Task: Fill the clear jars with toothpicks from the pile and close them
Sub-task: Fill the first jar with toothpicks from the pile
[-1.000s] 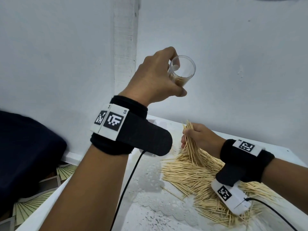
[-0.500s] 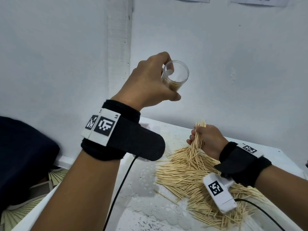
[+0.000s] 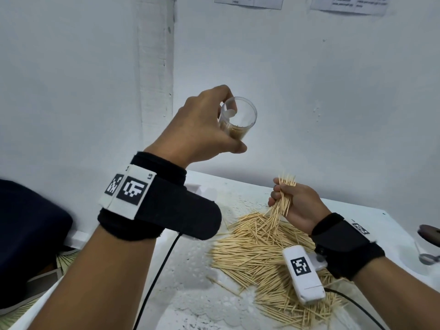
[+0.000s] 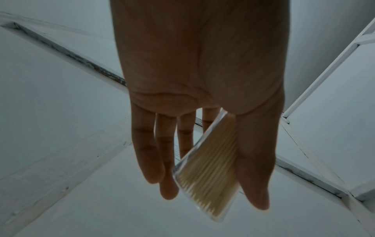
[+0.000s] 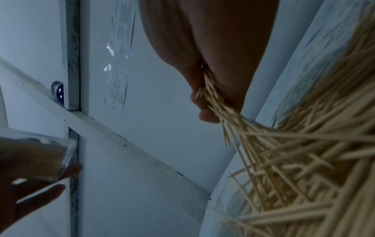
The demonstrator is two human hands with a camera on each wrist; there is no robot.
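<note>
My left hand [image 3: 204, 125] holds a clear jar [image 3: 238, 120] up in the air before the wall, thumb and fingers round its side. The jar is tilted, its mouth open, and partly filled with toothpicks [image 4: 209, 173]. Lower right, my right hand [image 3: 295, 203] grips a bundle of toothpicks [image 3: 283, 196] just above the pile [image 3: 257, 251] on the white table [image 3: 181, 294]. The bundle's lower ends still fan into the pile [image 5: 304, 160]. The jar [image 5: 61, 154] appears at the left of the right wrist view. No lid is in view.
A dark cloth-like object [image 3: 26, 234] lies at the left beyond the table edge, with patterned sheets [image 3: 64, 260] under it. A dark round item [image 3: 431, 236] and a metal piece [image 3: 428, 258] sit at the table's right edge. Papers [image 3: 247, 1] hang on the wall.
My right hand has lifted its bundle of toothpicks up and rightward off the pile. The left hand keeps the jar raised, nearly in place.
</note>
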